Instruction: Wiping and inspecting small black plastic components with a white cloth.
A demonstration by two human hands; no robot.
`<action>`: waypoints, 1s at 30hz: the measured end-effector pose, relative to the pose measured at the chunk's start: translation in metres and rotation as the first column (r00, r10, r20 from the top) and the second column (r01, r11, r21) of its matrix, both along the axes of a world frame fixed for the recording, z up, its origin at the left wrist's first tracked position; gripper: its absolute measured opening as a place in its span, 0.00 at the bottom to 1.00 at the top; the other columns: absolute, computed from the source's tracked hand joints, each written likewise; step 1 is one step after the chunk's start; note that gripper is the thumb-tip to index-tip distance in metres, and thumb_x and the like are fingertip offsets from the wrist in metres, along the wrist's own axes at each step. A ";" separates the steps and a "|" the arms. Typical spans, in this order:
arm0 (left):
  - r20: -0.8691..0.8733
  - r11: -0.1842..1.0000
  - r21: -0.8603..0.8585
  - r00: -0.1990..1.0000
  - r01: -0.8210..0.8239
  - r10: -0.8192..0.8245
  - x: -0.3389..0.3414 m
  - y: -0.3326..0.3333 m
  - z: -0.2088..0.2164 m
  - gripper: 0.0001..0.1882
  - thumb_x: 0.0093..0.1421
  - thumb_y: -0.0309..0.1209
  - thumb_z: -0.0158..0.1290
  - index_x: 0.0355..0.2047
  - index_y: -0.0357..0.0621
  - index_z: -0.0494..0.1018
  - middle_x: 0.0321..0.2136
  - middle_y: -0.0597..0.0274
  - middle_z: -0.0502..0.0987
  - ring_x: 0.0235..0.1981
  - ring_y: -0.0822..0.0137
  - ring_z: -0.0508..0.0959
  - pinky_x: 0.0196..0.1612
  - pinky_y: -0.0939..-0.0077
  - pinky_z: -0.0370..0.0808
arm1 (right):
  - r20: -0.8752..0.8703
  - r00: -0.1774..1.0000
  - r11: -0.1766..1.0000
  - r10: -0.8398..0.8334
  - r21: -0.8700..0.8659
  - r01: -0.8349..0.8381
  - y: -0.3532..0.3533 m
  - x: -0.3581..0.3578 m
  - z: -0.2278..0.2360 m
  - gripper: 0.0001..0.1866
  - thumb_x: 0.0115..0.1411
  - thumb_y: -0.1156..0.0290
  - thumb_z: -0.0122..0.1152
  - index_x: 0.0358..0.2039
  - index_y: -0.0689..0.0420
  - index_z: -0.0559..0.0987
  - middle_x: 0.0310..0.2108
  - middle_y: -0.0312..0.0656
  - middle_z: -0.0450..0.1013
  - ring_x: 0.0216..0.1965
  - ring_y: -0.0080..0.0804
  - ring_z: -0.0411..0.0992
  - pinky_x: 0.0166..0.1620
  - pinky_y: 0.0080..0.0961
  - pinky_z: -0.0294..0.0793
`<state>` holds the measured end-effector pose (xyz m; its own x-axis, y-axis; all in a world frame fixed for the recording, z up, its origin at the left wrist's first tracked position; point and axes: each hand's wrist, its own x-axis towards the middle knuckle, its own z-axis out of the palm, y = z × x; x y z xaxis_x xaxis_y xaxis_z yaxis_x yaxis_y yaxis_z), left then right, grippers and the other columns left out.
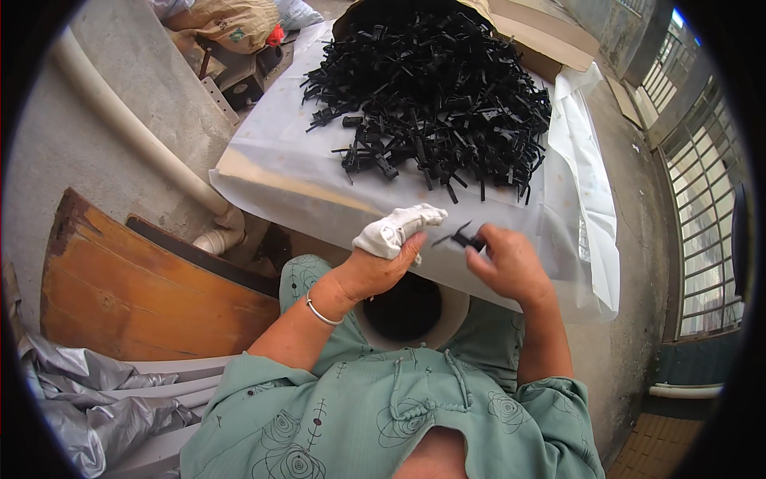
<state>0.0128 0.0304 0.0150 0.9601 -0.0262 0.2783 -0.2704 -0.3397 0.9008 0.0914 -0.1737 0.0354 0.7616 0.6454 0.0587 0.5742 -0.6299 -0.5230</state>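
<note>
My left hand [375, 267] is over the near edge of the covered table, its thumb pressed against a bunched white cloth [399, 227] that wraps and hides the fingers. To its right, my right hand [511, 259] pinches a small black plastic part [465, 238] with thin prongs pointing toward the cloth; the part is slightly blurred. Beyond both hands lies a large heap of similar black parts [439, 104] on white sheeting [271, 172]. Below my hands, between my knees, stands a pale bucket [459, 307] with dark contents I cannot make out.
An opened cardboard box [550, 36] lies behind the heap. On the left are a brown wooden board [136, 295], a pale drainpipe [132, 120] and silver sheeting [88, 399]. Sacks [231, 24] sit at the far left. A barred window [710, 215] is on the right.
</note>
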 end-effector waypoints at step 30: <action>0.221 0.957 0.100 0.944 -0.271 0.244 -0.011 -0.018 -0.010 0.14 0.53 0.24 0.50 0.41 0.32 0.70 0.34 0.52 0.74 0.30 0.61 0.76 0.36 0.72 0.72 | -0.174 0.974 0.789 0.146 0.615 -0.008 0.052 -0.021 -0.037 0.13 0.60 0.70 0.51 0.21 0.64 0.69 0.13 0.40 0.64 0.17 0.21 0.57 0.22 0.25 0.60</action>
